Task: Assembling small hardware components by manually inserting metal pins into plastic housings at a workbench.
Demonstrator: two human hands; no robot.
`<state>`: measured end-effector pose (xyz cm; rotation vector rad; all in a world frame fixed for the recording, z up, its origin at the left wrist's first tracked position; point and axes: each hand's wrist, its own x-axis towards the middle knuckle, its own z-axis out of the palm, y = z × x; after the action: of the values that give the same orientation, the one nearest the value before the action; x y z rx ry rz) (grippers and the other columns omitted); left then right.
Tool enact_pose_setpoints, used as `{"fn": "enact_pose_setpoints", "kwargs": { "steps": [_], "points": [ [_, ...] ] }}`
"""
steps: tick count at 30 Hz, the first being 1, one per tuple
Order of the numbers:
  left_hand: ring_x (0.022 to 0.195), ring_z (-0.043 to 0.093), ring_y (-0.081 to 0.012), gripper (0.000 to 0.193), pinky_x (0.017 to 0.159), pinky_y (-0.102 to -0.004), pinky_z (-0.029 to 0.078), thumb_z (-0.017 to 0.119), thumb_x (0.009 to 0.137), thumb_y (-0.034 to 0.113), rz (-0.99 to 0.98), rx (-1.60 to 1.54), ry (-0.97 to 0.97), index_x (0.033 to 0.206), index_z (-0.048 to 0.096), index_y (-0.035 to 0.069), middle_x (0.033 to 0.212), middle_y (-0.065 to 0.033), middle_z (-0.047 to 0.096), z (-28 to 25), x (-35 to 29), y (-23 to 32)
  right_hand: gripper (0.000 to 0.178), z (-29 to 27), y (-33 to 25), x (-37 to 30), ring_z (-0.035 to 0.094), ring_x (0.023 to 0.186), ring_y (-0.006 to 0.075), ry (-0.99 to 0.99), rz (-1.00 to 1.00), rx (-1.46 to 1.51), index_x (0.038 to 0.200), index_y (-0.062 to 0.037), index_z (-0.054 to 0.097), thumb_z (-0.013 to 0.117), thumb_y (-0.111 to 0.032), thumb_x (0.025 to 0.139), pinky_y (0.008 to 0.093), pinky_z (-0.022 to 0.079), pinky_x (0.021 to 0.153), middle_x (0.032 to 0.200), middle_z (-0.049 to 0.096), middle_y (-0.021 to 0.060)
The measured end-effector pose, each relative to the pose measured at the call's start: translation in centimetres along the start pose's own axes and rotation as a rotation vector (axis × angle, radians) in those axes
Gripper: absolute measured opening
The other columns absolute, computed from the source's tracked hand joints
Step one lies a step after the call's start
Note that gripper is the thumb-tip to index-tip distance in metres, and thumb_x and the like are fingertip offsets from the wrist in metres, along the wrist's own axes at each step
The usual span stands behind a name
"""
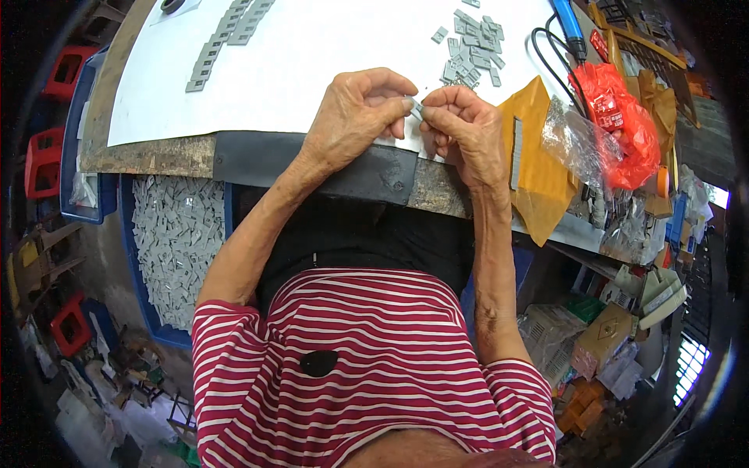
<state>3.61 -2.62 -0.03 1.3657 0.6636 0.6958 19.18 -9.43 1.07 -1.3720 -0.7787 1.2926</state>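
Observation:
Both my hands meet above the near edge of the white-covered table. My left hand pinches one end of a small grey plastic piece between thumb and forefinger. From the other side my right hand grips the same piece, its fingers curled in; much of the piece is hidden by the fingertips. Beyond my right hand lies a loose heap of similar grey pieces. At the far left, more grey pieces stand in neat overlapping rows.
Right of my hands lie a brown envelope, clear plastic film, a red plastic bag and a blue-handled tool with a black cable. Below the table's left side stands a blue crate full of grey pieces.

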Motion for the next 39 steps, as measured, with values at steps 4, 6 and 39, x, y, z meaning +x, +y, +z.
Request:
{"fn": "enact_pose_setpoints", "kwargs": {
  "steps": [4, 6, 39],
  "points": [
    [0.056, 0.056, -0.0079, 0.018, 0.052, -0.0197, 0.049, 0.056, 0.081, 0.006, -0.01, -0.021, -0.004, 0.094, 0.059, -0.006, 0.064, -0.0063, 0.06, -0.1, -0.1, 0.1, 0.012, 0.0, -0.2, 0.1, 0.048, 0.047, 0.0064, -0.017, 0.018, -0.012, 0.085, 0.0018, 0.058, 0.061, -0.004, 0.075, 0.0177, 0.039, 0.041, 0.063, 0.058, 0.0051],
    [0.055, 0.057, -0.0081, 0.018, 0.052, -0.0194, 0.049, 0.056, 0.081, 0.006, -0.023, -0.058, -0.011, 0.094, 0.059, -0.006, 0.063, -0.0062, 0.059, -0.2, 0.0, 0.0, 0.011, 0.1, -0.3, 0.1, 0.048, 0.047, 0.0063, -0.024, 0.027, 0.001, 0.084, 0.0017, 0.059, 0.061, -0.004, 0.075, 0.0176, 0.039, 0.041, 0.063, 0.058, 0.0049],
    [0.051, 0.055, -0.0113, 0.018, 0.047, -0.0237, 0.045, 0.058, 0.078, 0.012, 0.15, 0.413, -0.009, 0.088, 0.061, -0.004, 0.062, -0.0089, 0.061, -2.0, -0.5, 0.3, 0.017, 0.6, 1.0, 0.3, 0.051, 0.055, 0.0085, -0.08, -0.052, 0.148, 0.09, 0.0079, 0.058, 0.052, -0.006, 0.084, 0.0195, 0.043, 0.048, 0.07, 0.058, 0.0087]
  ]
}}
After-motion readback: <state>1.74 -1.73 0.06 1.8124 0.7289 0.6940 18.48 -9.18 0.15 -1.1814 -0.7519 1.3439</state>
